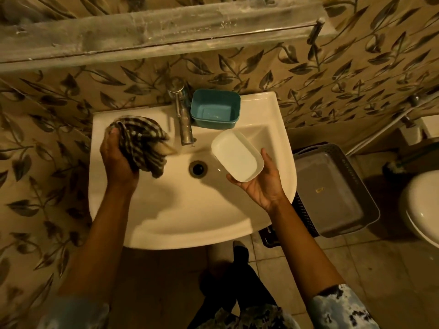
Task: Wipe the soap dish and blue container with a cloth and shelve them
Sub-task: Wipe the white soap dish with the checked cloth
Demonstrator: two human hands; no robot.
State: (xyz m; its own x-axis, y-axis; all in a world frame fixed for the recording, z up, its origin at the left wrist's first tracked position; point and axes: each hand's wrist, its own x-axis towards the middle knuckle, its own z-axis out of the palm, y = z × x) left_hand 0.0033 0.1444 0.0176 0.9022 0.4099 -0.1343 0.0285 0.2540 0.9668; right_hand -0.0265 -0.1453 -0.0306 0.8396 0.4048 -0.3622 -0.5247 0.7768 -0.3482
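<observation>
My right hand [260,184] holds the white soap dish [237,156] palm-up over the right side of the sink basin, the dish's hollow facing me. Over the left side of the basin my left hand [116,157] grips a bunched checked cloth [142,143]. Cloth and dish are apart, with the tap between them. The blue container [215,109] stands upright on the sink's back ledge, just right of the tap, and looks empty. A long dusty shelf [152,32] runs along the wall above the sink.
The white sink [180,219] has a metal tap [183,115] at the back and a drain [198,168] in the middle. A grey plastic basket [332,188] sits on the floor to the right, with a toilet [420,205] beyond it. Patterned tiles cover the wall.
</observation>
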